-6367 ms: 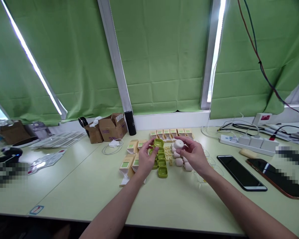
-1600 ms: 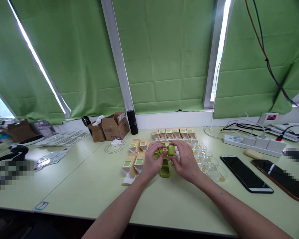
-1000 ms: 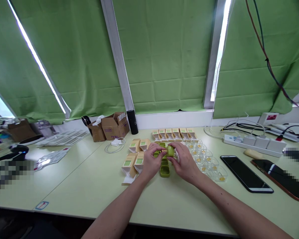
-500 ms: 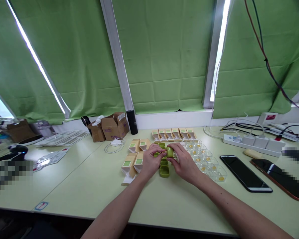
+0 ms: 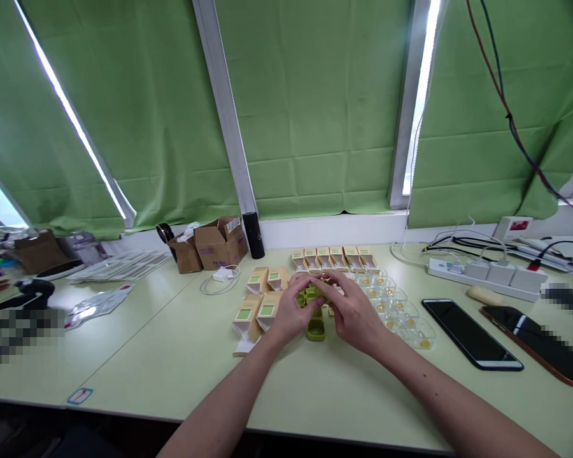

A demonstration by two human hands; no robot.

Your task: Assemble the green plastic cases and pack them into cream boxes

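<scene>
My left hand [image 5: 293,310] and my right hand [image 5: 356,315] meet at the fingertips over a row of small green square cases [image 5: 316,329]. Curled fingers of both hands close around a small green case [image 5: 309,294], which they partly cover, so its exact shape is hard to make out. To the left of my left hand stand several tan cartons with green labels [image 5: 244,313]. Right of my right hand lie clear plastic trays [image 5: 413,322] holding small yellow pieces.
More tan cartons [image 5: 334,257] line up behind my hands. A phone [image 5: 471,333] and a second dark phone [image 5: 539,340] lie at the right, before a power strip [image 5: 487,277]. Cardboard boxes [image 5: 219,243], a black cylinder [image 5: 253,235] and a white charger [image 5: 222,274] sit back left.
The green case held up between my hands has shifted left and is now largely covered by fingers. My right fingers have reached across to touch the left ones.
</scene>
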